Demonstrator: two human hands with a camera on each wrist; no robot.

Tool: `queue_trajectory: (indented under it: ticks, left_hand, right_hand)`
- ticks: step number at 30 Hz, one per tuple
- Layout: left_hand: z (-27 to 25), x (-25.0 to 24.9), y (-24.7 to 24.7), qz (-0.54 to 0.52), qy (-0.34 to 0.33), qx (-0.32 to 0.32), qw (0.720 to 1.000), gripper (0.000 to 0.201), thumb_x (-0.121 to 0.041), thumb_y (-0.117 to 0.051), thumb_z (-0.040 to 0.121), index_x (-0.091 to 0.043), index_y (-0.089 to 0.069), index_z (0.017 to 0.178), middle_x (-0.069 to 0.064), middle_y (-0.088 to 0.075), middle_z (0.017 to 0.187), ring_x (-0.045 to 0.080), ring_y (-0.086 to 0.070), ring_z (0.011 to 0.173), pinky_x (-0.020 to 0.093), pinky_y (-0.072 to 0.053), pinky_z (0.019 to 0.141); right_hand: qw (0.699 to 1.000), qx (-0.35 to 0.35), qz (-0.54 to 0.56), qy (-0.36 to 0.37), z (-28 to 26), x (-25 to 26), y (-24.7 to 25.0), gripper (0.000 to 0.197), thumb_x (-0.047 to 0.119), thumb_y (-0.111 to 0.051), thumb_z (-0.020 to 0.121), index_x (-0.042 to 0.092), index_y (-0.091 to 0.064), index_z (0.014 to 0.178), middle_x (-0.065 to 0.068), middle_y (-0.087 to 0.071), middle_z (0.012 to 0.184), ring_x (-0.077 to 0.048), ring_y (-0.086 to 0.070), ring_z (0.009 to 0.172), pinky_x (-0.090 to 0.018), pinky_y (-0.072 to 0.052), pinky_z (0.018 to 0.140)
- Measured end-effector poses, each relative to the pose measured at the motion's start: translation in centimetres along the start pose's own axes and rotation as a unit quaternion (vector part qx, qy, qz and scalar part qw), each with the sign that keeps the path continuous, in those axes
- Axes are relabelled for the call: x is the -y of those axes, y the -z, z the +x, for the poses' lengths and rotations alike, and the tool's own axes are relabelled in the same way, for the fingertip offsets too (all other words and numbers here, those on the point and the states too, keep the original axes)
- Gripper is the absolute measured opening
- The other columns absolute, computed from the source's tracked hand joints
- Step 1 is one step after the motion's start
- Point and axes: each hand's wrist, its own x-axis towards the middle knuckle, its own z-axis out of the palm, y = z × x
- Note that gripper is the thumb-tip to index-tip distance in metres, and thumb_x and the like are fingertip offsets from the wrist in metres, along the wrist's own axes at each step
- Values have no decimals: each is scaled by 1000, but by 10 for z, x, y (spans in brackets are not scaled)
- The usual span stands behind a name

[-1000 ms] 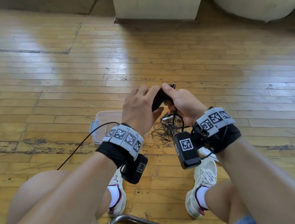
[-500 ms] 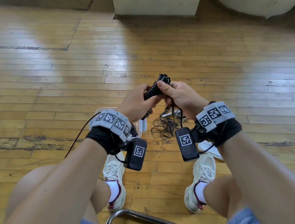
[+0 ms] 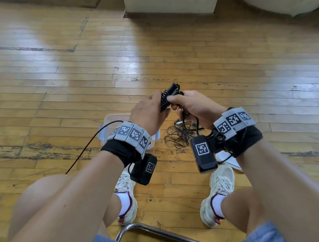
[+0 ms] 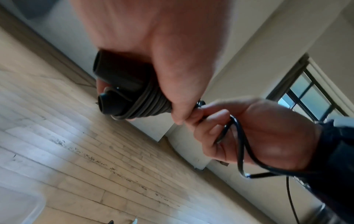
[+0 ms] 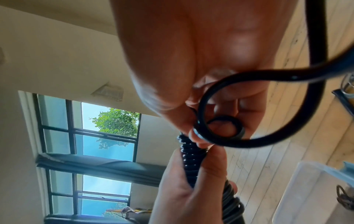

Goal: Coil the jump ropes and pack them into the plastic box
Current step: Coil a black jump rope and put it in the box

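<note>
Glossy black rope (image 5: 191, 159) wound on matt black handles (image 4: 118, 78), translucent smooth plastic box (image 3: 110, 123), worn varnished wood floor (image 3: 62, 88), chromed metal chair tube (image 3: 160, 232).

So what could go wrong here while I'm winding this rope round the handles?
The loose end kinks into loops by your right hand, so it may knot or spring off the wound handles your left hand grips. It may also snag the rope tangle on the floor. The plastic box sits under your left wrist, hard to see.

Left hand (image 4: 153, 45) grips rope-wound black handles (image 4: 118, 84); right hand (image 4: 258, 133) pinches the cord (image 4: 241, 148).
</note>
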Motion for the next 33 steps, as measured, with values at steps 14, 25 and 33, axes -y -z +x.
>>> queue_trajectory:
  ticks: [14, 25, 33]
  left_hand:
    - [-1, 0, 22, -458, 7, 91, 884, 40, -21, -70, 93, -5, -51, 124, 16, -72, 90, 25, -72, 76, 41, -62, 72]
    - [10, 15, 35, -479, 127, -129, 859, 33, -25, -71, 92, -24, -58, 122, 8, -69, 98, 20, -69, 81, 38, -62, 65]
    - [6, 16, 31, -423, 120, -91, 893, 30, -23, -70, 92, -29, -55, 117, -1, -63, 104, 20, -67, 92, 44, -62, 74]
  right_hand:
    - [996, 9, 60, 63, -8, -7, 14, 41, 30, -47, 105, -6, -54, 126, -3, -55, 78, -5, -44, 52, -23, -42, 54]
    - [997, 52, -43, 22, -9, -4, 24, 28, -1, -53, 99, 6, -59, 126, -9, -68, 93, -12, -62, 66, -23, -54, 60]
    - [965, -7, -262, 3, -7, -12, 21, 18, 14, -51, 103, 14, -67, 112, 0, -71, 96, -11, -60, 77, -16, -43, 62]
